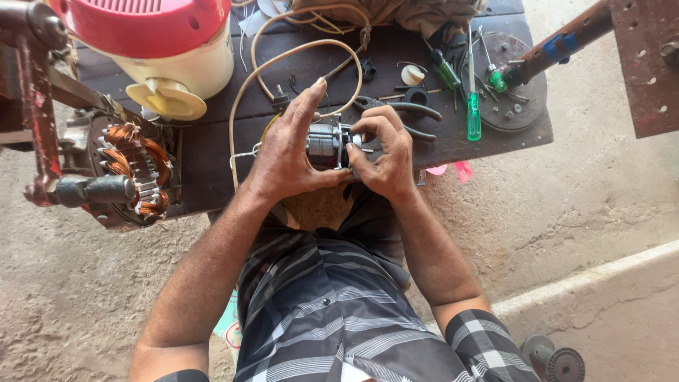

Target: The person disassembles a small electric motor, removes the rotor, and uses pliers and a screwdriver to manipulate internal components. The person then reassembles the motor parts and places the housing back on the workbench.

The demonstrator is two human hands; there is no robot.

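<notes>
Small grey metal motor point(327, 143) gripped between left hand point(286, 152) and right hand point(382, 152), both closed on it, black-handled pliers point(403, 113) just beyond the motor, green-handled screwdriver point(473, 113) further right

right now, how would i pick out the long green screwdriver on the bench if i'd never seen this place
Start at the dark wooden bench and go to its end with the round dark metal disc. Just beside that disc, toward the hands, lies the long screwdriver, its shaft running up the bench. Its translucent bright green handle lies nearest the bench edge, and it is longer than the two shorter green-handled drivers nearby.

Dark workbench point(212, 145) under screwdrivers point(473, 117), pliers point(407, 110)
</notes>
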